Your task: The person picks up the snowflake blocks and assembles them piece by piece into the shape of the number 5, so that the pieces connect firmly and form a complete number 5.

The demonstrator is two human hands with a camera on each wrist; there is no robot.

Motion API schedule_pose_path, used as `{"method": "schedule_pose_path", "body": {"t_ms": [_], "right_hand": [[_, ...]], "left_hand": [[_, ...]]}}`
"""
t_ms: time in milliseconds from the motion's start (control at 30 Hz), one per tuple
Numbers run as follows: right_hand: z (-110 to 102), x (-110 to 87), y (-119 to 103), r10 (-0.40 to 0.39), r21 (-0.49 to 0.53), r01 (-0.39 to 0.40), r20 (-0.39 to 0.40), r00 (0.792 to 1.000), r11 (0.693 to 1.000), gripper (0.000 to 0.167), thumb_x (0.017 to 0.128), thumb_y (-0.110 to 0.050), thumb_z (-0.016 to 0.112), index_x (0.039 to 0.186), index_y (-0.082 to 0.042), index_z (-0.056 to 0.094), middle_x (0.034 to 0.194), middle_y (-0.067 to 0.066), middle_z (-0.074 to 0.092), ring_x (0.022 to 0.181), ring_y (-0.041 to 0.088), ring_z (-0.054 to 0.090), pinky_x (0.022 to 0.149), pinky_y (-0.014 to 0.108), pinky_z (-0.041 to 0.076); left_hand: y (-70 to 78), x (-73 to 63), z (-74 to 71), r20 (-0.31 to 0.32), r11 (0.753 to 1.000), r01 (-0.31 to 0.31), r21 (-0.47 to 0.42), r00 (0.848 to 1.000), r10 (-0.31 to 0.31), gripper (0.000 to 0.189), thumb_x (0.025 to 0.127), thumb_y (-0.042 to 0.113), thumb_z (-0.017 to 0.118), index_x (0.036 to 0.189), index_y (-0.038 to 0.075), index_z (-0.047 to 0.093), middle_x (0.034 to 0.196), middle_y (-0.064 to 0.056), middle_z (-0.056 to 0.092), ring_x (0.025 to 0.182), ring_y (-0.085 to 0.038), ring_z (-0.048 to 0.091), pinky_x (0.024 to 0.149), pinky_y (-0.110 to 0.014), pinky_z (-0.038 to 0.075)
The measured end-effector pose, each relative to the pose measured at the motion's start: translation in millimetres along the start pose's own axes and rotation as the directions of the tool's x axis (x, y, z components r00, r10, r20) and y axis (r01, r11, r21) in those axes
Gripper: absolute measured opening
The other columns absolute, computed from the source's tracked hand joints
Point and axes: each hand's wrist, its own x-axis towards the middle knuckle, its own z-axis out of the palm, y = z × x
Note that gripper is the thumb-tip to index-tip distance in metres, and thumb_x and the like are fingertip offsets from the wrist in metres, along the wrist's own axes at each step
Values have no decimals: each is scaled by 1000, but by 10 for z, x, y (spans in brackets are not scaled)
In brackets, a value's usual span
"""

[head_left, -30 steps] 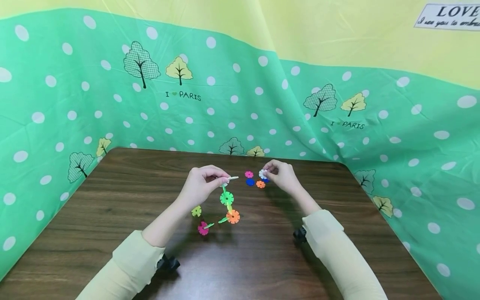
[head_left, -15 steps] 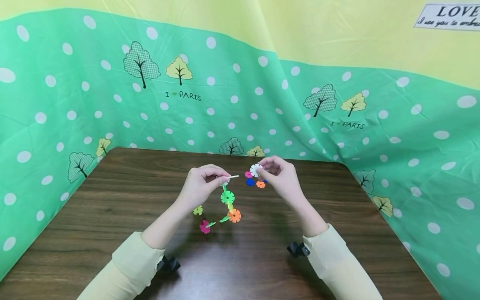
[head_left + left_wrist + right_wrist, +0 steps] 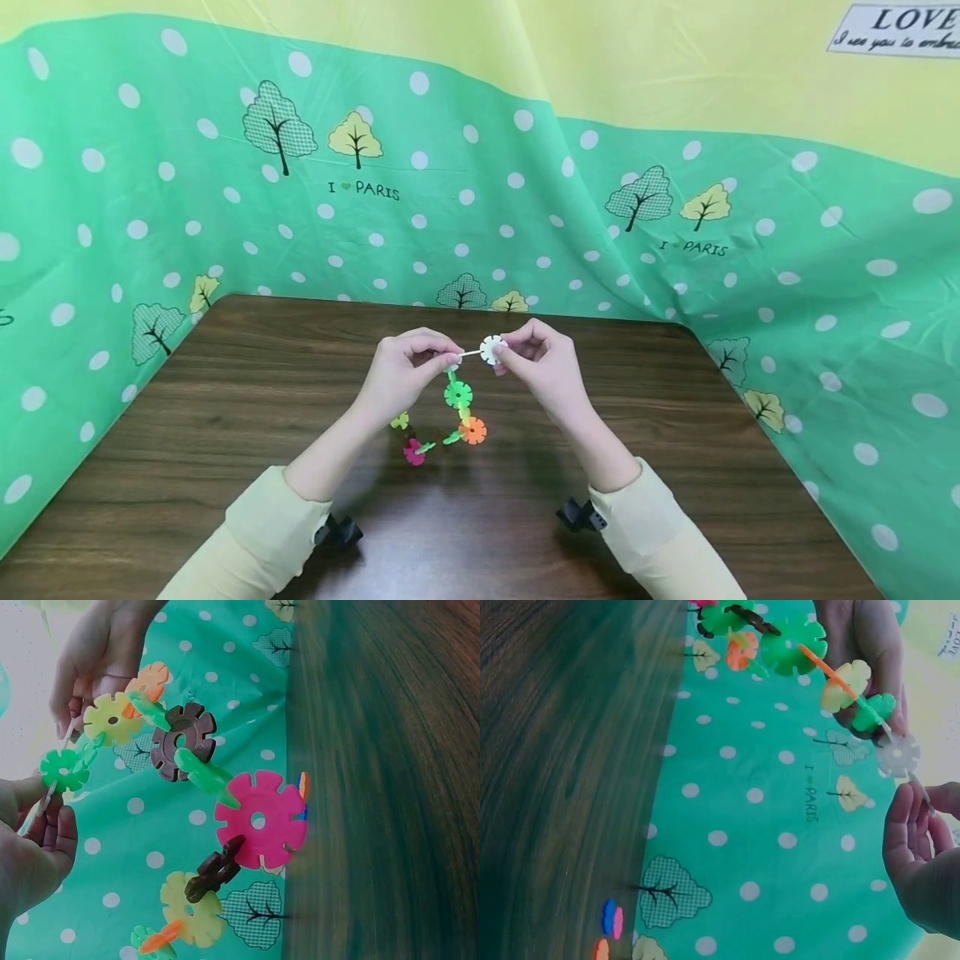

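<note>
My left hand (image 3: 411, 367) pinches a white notched plastic disc (image 3: 897, 755) at one end of a linked chain. The chain dangles below that hand, with a green disc (image 3: 458, 394), an orange disc (image 3: 472, 430) and a pink disc (image 3: 260, 819) among its pieces. Between thumb and fingers, my right hand (image 3: 543, 367) holds another white disc (image 3: 492, 350), face toward the head camera. The two white discs meet edge to edge, roughly at right angles; how deep their notches fit cannot be told.
On the dark wooden table (image 3: 225, 417) lie a loose blue disc (image 3: 609, 916), a pink disc (image 3: 618, 922) and an orange disc (image 3: 601, 949), hidden behind my right hand in the head view. A green dotted curtain (image 3: 450, 208) hangs behind the table.
My right hand has lifted the white disc from beside the loose discs and moved left, up against the white disc in my left hand. The left hand stays nearly still; the chain sways slightly.
</note>
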Motion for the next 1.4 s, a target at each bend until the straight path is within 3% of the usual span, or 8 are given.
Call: {"method": "schedule_pose_path", "body": {"t_ms": [300, 733, 1033, 1400], "right_hand": [[52, -17, 10, 52, 130, -52, 2, 999, 990, 11, 82, 6, 67, 86, 8, 57, 75, 7, 68, 57, 16, 65, 62, 36, 57], [59, -29, 32, 73, 119, -67, -40, 997, 991, 11, 81, 5, 69, 87, 11, 61, 77, 7, 69, 55, 16, 65, 61, 40, 57], [64, -15, 8, 56, 74, -57, 4, 998, 996, 18, 81, 5, 69, 90, 16, 60, 81, 9, 69, 55, 15, 65, 60, 37, 57], [1, 55, -61, 30, -22, -29, 60, 998, 999, 21, 83, -9, 72, 98, 4, 68, 77, 7, 69, 58, 19, 64, 62, 35, 57]], "left_hand": [[24, -25, 29, -19, 1000, -7, -19, 1000, 7, 7, 80, 10, 74, 87, 9, 75, 86, -2, 70, 74, -12, 62, 64, -21, 51], [32, -60, 102, -40, 999, -42, -28, 998, 41, 7, 79, 4, 74, 86, 3, 75, 85, -6, 70, 78, -12, 64, 68, -22, 54], [20, -65, 96, -27, 999, 6, -49, 1000, -7, 8, 78, 5, 75, 86, 2, 75, 84, -9, 71, 76, -13, 64, 68, -24, 54], [86, -63, 37, 56, 990, 125, -63, 991, -122, 12, 85, 19, 71, 94, 11, 72, 88, -1, 71, 75, -15, 64, 64, -24, 52]]}}
